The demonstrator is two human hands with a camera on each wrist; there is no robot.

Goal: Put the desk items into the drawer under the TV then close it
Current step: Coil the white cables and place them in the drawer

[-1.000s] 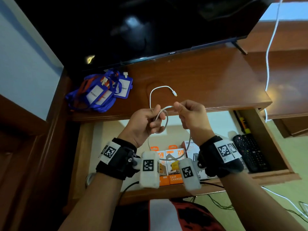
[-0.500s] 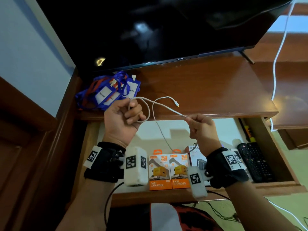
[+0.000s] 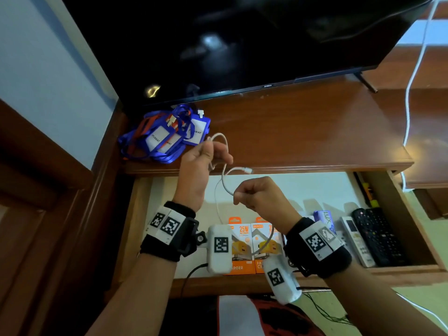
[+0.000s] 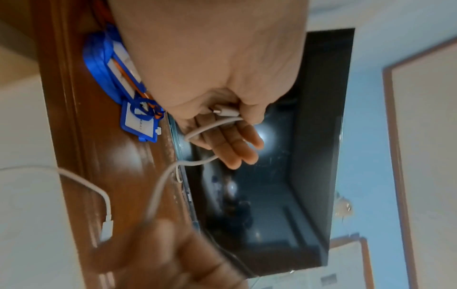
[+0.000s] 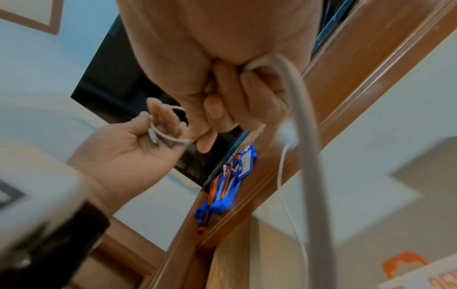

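Observation:
A white charging cable (image 3: 224,177) hangs between my two hands above the open drawer (image 3: 401,214). My left hand (image 3: 206,158) holds its coiled end at the desk's front edge. In the left wrist view the thumb pins one plug (image 4: 226,112) against the fingers (image 4: 237,144), with a loop lying across them. My right hand (image 3: 254,194) is a fist that grips the cable (image 5: 294,101) lower down over the drawer. The other plug (image 3: 248,170) sticks out free between the hands. Blue lanyards with ID cards (image 3: 167,139) lie on the desk (image 3: 303,132) left of my left hand.
The drawer holds two orange charger boxes (image 3: 242,248), a soap box (image 3: 324,220) and two remotes (image 3: 378,238) at the right. The TV (image 3: 242,44) stands at the back of the desk. Another white cord (image 3: 412,100) hangs down at the right edge.
My hands have come closer together: the left moved right with the coil, the right moved left. The stretch of cable between them went from taut to a slack loop.

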